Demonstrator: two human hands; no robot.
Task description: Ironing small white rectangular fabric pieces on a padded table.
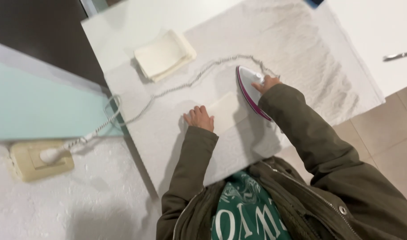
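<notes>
My right hand [266, 83] grips the handle of a white and magenta clothes iron [249, 87] resting on a white towel [301, 66] spread over the table. My left hand [199, 118] presses flat on the near edge of a small white folded cloth [225, 112] lying just left of the iron. Both arms wear olive jacket sleeves. The iron's braided cord [176, 89] runs left across the towel to a plug [52, 154] in a beige wall socket [41, 160].
A stack of folded cream cloths [164, 54] sits at the far left of the table. A pale green panel [39, 106] and a white textured wall lie to the left. A metal tool [399, 55] rests on a white surface at the right. Beige floor tiles show at the lower right.
</notes>
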